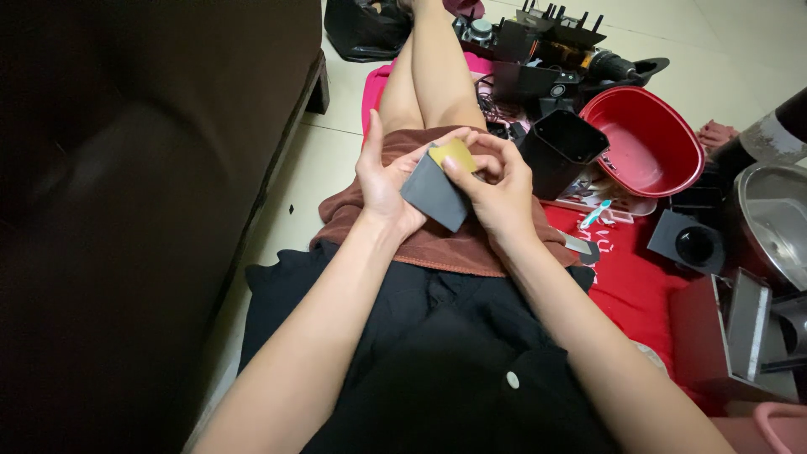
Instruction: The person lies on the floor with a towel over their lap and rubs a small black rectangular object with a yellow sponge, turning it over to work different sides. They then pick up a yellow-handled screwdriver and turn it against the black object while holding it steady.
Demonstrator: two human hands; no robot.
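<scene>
Over my lap, my left hand (382, 181) cradles a flat dark grey piece (433, 196) from its left side, fingers spread behind it. My right hand (500, 189) grips the same piece from the right, its thumb pressing a small yellow-gold tab (452, 152) at the piece's top edge. Both hands rest above a brown cloth (445, 244) spread across my thighs. My legs stretch forward onto the floor.
A dark sofa (126, 210) fills the left. To the right on a red mat (626, 282) lie a black square cup (559, 147), a red basin (651, 139), a metal bowl (777, 223), black appliance parts (546, 42) and a black block with a round hole (693, 244).
</scene>
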